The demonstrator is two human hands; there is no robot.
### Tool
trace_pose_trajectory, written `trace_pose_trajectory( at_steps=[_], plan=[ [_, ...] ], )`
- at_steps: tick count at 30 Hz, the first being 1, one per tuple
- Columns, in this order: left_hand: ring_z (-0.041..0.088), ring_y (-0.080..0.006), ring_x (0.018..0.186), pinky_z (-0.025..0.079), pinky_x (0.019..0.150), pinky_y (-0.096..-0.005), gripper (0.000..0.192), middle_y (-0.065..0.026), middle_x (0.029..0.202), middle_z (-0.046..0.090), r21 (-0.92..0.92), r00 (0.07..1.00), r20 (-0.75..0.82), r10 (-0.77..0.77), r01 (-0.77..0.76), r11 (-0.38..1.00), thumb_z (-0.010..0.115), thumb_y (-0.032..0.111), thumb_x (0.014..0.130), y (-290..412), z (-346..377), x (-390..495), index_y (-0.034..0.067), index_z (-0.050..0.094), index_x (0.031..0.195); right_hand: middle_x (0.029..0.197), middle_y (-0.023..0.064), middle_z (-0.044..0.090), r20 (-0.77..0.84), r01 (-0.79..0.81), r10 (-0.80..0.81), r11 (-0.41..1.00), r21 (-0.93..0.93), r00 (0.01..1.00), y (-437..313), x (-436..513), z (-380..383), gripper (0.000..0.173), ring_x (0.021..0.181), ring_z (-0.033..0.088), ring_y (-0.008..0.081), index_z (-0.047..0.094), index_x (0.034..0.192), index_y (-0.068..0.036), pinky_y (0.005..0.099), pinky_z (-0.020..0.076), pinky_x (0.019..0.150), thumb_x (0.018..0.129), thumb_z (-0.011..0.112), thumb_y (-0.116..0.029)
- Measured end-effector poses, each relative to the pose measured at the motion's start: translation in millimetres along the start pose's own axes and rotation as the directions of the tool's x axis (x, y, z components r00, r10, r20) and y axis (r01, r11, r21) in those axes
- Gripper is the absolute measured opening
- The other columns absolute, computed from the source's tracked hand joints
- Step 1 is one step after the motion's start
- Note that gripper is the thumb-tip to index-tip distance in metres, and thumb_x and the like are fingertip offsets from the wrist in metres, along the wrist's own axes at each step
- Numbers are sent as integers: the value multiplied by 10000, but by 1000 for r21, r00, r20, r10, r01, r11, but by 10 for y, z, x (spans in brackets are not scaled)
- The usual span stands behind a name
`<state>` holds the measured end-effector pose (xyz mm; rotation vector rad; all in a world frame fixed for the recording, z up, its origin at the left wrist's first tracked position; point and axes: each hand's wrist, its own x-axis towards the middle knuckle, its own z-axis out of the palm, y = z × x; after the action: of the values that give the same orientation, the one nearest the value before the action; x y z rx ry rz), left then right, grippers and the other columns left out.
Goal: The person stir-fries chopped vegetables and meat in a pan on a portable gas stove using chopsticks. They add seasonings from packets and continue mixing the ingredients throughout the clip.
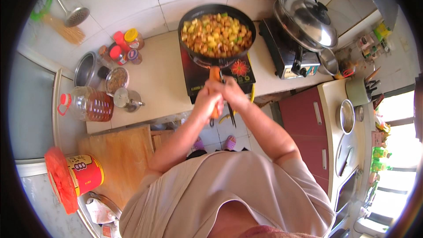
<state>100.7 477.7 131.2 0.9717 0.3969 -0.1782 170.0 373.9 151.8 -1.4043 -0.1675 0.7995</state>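
Note:
A black frying pan [250, 41] full of diced, browned food with green bits [216, 36] is over the black induction cooktop [195, 81]; whether it touches the cooktop cannot be told. Its orange-brown handle [214, 72] points towards me. My left hand [211, 97] is closed around the handle. Against it, my right hand [229, 89] also grips at the handle, with dark chopsticks or a similar thin utensil [232, 115] sticking out below it. The fingers of both hands overlap, so their exact hold is partly hidden.
Left on the counter [158, 72] are lidded jars [132, 38], a metal bowl [85, 69] and an oil jug [94, 104]. Right stands a gas stove [287, 56] bearing a lidded wok [305, 23]. A wooden board [122, 158] lies at lower left.

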Motion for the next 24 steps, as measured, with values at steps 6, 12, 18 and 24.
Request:
trace_pose_trajectory(
  at_steps=[6,12,18,24],
  plan=[
    [499,-132,430,417,393,-284,54,-37,566,480,51,1000,-16,10,-9,999,499,33,789,-315,74,-445,24,493,841,672,110,617,-17,371,-381,909,-189,924,616,-150,-49,317,483,590,185,577,914,40,317,502,445,882,670,-261],
    [487,-129,448,413,388,-284,164,-38,633,487,-13,992,-38,-118,118,993,513,31,796,-298,27,-490,21,470,954,744,51,623,-55,-32,32,999,-9,998,343,-426,99,278,638,580,101,616,873,4,248,458,544,868,683,-266],
    [497,-136,437,408,377,-286,117,-34,607,485,-13,999,-21,-39,38,999,511,44,808,-166,-22,-174,35,476,919,729,83,637,-14,-25,25,1000,-3,1000,106,-183,33,305,567,602,139,611,906,25,270,477,494,853,686,-267],
    [475,-114,463,410,389,-278,134,-31,601,461,-11,999,-38,-33,33,999,482,26,814,-301,95,-517,35,450,944,745,77,638,-18,236,-240,963,-130,971,527,-223,17,292,583,600,136,600,944,15,276,492,518,855,685,-251]
  ],
)
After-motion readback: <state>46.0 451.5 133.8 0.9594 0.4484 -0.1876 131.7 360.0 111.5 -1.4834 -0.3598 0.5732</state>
